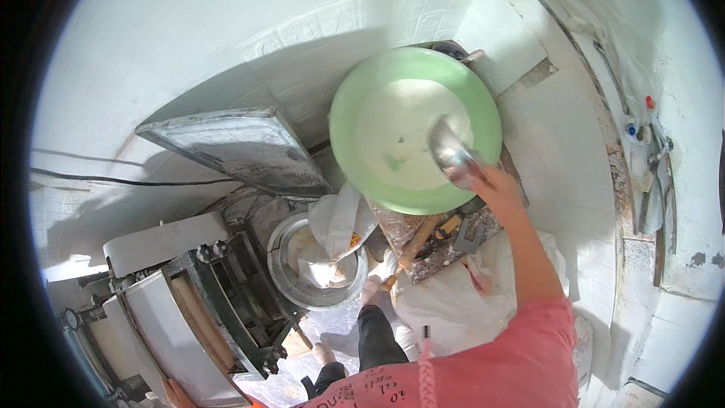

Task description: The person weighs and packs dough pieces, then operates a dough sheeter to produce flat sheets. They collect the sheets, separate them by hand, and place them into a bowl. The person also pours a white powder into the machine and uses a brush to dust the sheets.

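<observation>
My right hand grips the rim of a shiny metal bowl, which is tilted over a large green plastic basin. White powder that looks like flour covers the basin floor, with a few bare green patches. Whether the bowl holds anything is hidden. At the lower left picture edge, part of my left hand rests against the pale panel of a roller machine. Its fingers are mostly cut off from view.
Below the basin, a wooden stand carries a rolling pin and small tools. A metal pot with a white bag sits left of my feet. A metal tray leans by the wall. Plastic sacking lies beneath my right arm.
</observation>
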Tool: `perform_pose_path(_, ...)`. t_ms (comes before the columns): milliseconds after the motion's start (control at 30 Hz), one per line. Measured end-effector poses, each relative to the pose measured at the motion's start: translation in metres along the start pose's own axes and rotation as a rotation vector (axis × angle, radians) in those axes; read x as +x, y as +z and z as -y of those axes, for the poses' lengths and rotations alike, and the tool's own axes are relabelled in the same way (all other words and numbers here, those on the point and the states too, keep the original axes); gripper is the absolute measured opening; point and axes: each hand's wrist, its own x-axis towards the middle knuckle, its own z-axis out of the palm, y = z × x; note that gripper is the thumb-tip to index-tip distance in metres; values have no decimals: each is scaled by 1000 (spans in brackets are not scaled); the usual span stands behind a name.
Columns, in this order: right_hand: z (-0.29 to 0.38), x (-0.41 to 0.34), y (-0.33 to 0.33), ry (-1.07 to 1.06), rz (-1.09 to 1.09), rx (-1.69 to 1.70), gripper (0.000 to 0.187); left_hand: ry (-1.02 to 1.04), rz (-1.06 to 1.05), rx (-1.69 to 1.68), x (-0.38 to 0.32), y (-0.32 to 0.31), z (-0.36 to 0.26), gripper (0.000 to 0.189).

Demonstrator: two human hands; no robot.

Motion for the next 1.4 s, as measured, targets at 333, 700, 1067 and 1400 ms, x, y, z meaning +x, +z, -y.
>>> perform_pose_path(333, -204, -52, 22, 127, -72, -419, 15, 192, -146, -23, 18, 15, 44, 50)
perform_pose_path(700, -98, 17, 100, 759, -239, 1471, 43, 147, -154, -287, -16, 15, -19, 48)
perform_pose_path(1067, -91, -153, -26, 159, -337, 794, 35, 602, -546, -396, -53, 4, -49, 55)
perform_pose_path(1400, 120, -429, 32, -342, -210, 558, 45, 1294, 404, -1300, -165, -56, -29, 89)
